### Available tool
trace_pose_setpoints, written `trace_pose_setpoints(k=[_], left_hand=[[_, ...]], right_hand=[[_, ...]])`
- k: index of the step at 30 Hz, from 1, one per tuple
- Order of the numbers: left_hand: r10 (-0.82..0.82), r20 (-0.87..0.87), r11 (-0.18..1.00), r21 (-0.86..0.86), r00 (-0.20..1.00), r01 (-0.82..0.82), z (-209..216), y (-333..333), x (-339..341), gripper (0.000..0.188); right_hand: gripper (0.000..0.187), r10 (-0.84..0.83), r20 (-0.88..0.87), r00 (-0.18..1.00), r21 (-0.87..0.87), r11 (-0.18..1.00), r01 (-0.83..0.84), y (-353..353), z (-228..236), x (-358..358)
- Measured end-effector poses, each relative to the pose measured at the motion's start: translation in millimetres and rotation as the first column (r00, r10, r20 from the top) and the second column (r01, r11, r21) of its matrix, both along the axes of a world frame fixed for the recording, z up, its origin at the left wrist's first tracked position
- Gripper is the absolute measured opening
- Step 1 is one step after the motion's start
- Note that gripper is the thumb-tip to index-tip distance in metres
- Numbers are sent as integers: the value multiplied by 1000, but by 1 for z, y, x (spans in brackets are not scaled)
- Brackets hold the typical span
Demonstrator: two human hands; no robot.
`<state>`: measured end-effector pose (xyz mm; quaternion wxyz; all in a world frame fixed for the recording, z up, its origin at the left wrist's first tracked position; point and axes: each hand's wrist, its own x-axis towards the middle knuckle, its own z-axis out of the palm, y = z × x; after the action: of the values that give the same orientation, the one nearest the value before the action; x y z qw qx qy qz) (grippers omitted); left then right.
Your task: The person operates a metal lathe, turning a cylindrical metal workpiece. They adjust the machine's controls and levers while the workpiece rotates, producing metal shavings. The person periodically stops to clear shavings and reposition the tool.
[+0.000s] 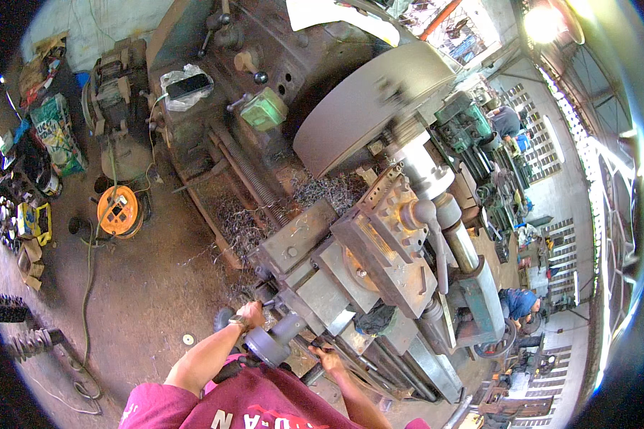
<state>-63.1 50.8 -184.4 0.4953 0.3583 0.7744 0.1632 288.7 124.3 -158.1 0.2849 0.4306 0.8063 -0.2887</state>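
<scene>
My left hand (250, 315), with a watch on its wrist, is closed round a small crank handle (267, 303) at the front of a large metal lathe. Lower right of it, my right hand (328, 360) has its fingers curled on a dark lever (315, 349). Between the hands sits a round grey handwheel (267, 348). Above them is the lathe carriage (322, 294), topped by a tool post (386, 227) with bolts and a long clamping lever (438, 247). A big round chuck (365, 107) stands beyond, beside a shiny cylindrical workpiece (420, 168).
Curly metal shavings (327, 191) lie on the lathe bed. A phone (187, 86) rests on white plastic near a green box (263, 109). On the left floor are an orange cable reel (119, 211), a cable and a coil spring (30, 344). Another person (520, 303) is at far right.
</scene>
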Motion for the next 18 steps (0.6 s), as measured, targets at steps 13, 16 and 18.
trace_pose_setpoints(k=[13,16,18], left_hand=[[-1,-1,1000,-9,1000,1,-1,1,2,24],[4,-16,1000,0,1000,-4,-4,0,4,23],[6,0,1000,2,1000,-6,-8,2,3,24]], right_hand=[[38,-19,4,1000,-73,997,19,3,32,-23],[37,-136,28,990,-116,984,138,5,39,-31],[38,-156,6,988,-83,984,156,3,38,-31]])
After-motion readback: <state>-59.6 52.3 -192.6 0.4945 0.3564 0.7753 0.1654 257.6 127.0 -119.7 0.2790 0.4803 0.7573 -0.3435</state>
